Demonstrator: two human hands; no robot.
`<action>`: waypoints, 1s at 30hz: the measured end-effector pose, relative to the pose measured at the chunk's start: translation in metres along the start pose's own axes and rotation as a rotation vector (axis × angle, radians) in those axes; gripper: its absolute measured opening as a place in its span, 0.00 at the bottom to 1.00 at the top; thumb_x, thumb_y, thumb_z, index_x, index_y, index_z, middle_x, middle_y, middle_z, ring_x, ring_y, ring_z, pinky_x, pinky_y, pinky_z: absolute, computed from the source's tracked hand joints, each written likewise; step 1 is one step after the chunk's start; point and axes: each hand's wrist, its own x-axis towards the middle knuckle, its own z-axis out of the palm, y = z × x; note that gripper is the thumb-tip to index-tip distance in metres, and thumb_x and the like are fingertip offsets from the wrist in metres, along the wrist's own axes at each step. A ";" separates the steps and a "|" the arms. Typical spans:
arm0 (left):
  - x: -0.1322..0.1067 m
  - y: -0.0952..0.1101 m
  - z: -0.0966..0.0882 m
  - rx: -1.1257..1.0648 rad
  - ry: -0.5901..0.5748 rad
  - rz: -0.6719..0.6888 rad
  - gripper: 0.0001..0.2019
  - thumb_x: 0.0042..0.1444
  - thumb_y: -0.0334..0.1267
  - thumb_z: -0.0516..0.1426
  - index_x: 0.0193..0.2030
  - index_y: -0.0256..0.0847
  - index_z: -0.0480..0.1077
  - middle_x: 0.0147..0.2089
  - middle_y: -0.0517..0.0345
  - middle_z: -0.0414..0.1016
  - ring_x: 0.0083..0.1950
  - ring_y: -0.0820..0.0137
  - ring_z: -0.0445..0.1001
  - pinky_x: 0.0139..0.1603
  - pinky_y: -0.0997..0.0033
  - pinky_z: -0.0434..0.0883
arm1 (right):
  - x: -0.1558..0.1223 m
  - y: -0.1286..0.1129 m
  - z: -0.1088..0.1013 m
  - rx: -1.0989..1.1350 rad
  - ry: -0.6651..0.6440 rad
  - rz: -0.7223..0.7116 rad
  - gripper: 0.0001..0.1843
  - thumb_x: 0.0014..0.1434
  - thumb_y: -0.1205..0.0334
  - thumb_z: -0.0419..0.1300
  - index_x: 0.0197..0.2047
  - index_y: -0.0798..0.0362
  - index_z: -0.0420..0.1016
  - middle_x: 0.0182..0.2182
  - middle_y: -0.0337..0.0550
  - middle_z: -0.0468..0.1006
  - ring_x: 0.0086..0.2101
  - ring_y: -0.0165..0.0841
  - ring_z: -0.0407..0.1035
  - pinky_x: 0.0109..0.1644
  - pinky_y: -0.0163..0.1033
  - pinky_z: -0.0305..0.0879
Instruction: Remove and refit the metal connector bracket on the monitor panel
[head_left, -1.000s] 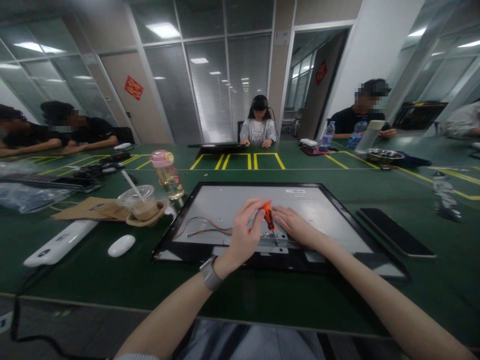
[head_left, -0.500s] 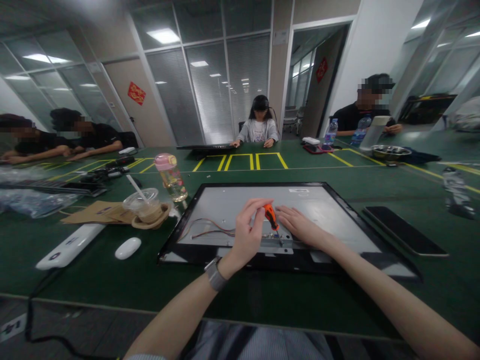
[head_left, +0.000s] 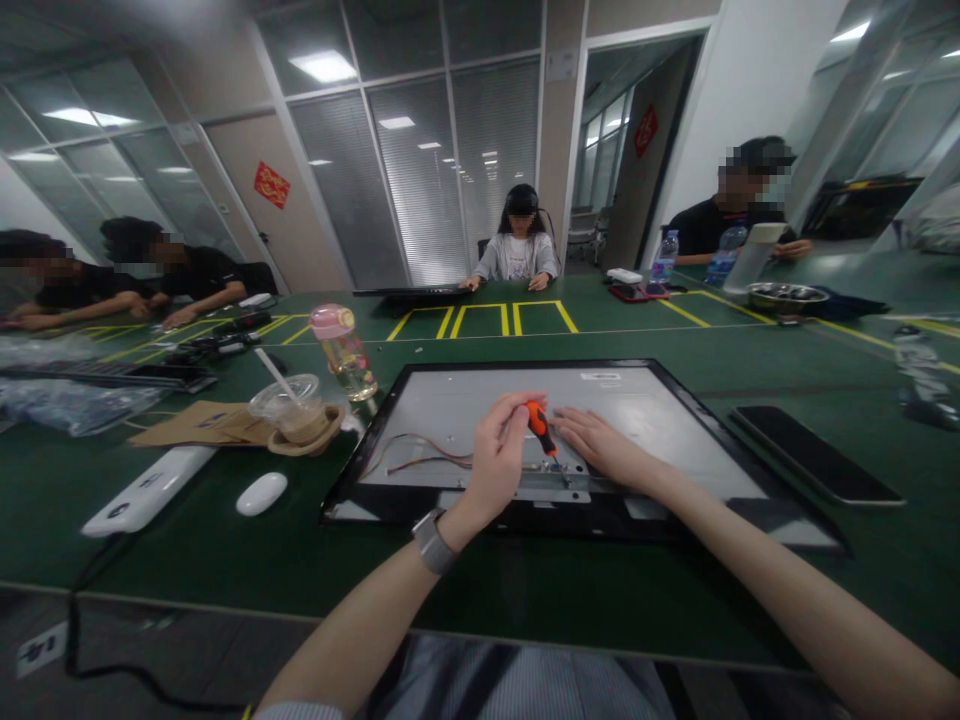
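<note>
Head view: the left hand [head_left: 499, 455] is clamped on the handle of the orange screwdriver [head_left: 537, 422]. The tool is tilted, tip down on a metal bracket [head_left: 559, 483] at the near edge of the display panel [head_left: 450, 400]. The right hand [head_left: 600, 447] lies open and flat on the panel, just right of the screwdriver. Loose wires [head_left: 420, 452] run left of the hands. A mouse [head_left: 261, 493] lies left of the panel and a phone [head_left: 817, 453] right of it.

Panel [head_left: 450, 405]: matt metal; screwdriver [head_left: 538, 424] hdl: glossy plastic.
</note>
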 end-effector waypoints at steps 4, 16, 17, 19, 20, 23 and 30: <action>0.000 -0.002 0.000 0.009 0.010 -0.012 0.14 0.69 0.40 0.51 0.47 0.38 0.75 0.43 0.51 0.78 0.47 0.66 0.77 0.52 0.64 0.72 | 0.000 0.002 0.002 0.007 0.020 -0.015 0.30 0.72 0.51 0.36 0.64 0.54 0.70 0.65 0.55 0.67 0.65 0.48 0.59 0.68 0.61 0.53; 0.001 -0.002 -0.001 0.084 0.038 0.049 0.11 0.67 0.39 0.53 0.45 0.41 0.77 0.45 0.52 0.73 0.48 0.67 0.73 0.51 0.67 0.71 | 0.001 -0.004 -0.004 0.019 -0.012 0.000 0.29 0.72 0.54 0.38 0.64 0.56 0.69 0.66 0.57 0.66 0.66 0.49 0.58 0.68 0.61 0.52; 0.001 -0.003 -0.002 0.101 0.047 0.052 0.11 0.67 0.39 0.54 0.45 0.41 0.78 0.45 0.52 0.71 0.48 0.68 0.73 0.51 0.67 0.71 | 0.001 -0.005 -0.005 0.019 -0.019 0.000 0.30 0.72 0.55 0.37 0.65 0.57 0.69 0.66 0.58 0.66 0.66 0.49 0.58 0.68 0.62 0.51; 0.000 -0.006 -0.003 0.128 0.063 0.056 0.10 0.66 0.39 0.55 0.45 0.42 0.78 0.44 0.53 0.69 0.47 0.68 0.71 0.49 0.68 0.70 | 0.001 -0.005 -0.005 0.025 -0.016 -0.002 0.30 0.72 0.55 0.37 0.65 0.56 0.68 0.66 0.58 0.66 0.66 0.49 0.57 0.68 0.63 0.51; 0.000 -0.007 -0.003 0.135 0.066 0.058 0.10 0.65 0.40 0.56 0.45 0.43 0.79 0.44 0.54 0.68 0.47 0.68 0.71 0.49 0.69 0.70 | 0.001 -0.006 -0.005 0.029 -0.013 0.001 0.30 0.72 0.55 0.37 0.65 0.56 0.68 0.66 0.58 0.66 0.66 0.49 0.57 0.68 0.63 0.51; -0.001 -0.009 -0.002 0.120 0.066 0.081 0.07 0.63 0.38 0.59 0.45 0.44 0.79 0.42 0.56 0.68 0.45 0.70 0.70 0.48 0.70 0.70 | 0.001 -0.006 -0.005 0.046 -0.010 0.009 0.30 0.72 0.54 0.37 0.65 0.56 0.68 0.66 0.58 0.66 0.67 0.48 0.56 0.68 0.63 0.50; 0.000 -0.004 -0.001 0.095 0.061 0.082 0.09 0.64 0.35 0.57 0.48 0.42 0.77 0.44 0.54 0.71 0.45 0.69 0.72 0.48 0.69 0.71 | 0.000 -0.009 -0.008 0.048 -0.031 0.022 0.30 0.72 0.54 0.37 0.65 0.56 0.68 0.67 0.58 0.64 0.67 0.48 0.56 0.69 0.62 0.49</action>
